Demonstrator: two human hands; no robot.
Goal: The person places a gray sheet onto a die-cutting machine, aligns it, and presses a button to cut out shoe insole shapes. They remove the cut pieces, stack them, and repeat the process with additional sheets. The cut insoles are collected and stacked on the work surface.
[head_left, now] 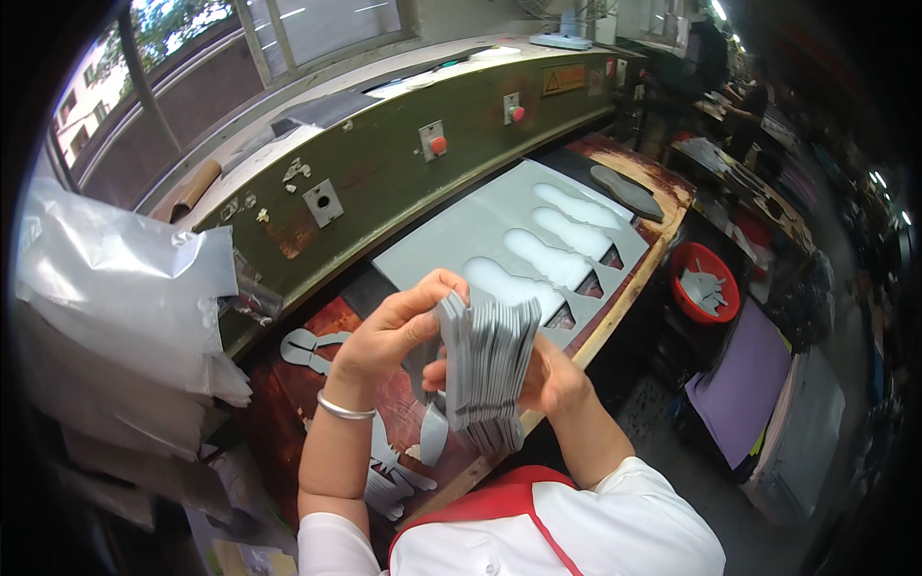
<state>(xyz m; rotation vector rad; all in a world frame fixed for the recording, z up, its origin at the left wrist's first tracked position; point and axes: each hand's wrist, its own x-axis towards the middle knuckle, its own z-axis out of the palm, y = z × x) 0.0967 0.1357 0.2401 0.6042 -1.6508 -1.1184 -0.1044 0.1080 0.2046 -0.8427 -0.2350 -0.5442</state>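
Upright in front of my chest is a thick stack of grey foam insoles [490,360], its layered edges facing me. My left hand [394,331] grips the stack's left side, with fingers and thumb at its upper edge. My right hand [555,376] wraps the right side, its fingers mostly hidden behind the layers. Beyond the stack lies a grey foam sheet [432,226] with several insole-shaped cutouts, white showing through them. Loose grey cut pieces [437,437] lie on the reddish worktable by my left forearm, and another grey piece [305,351] rests farther left.
A green machine beam [375,173] with red buttons runs behind the table. Clear plastic bags [125,298] hang at left. A dark sole-shaped piece [626,192] lies at the far right corner. On the right are a red bucket [680,290] of scraps and a purple sheet [740,389].
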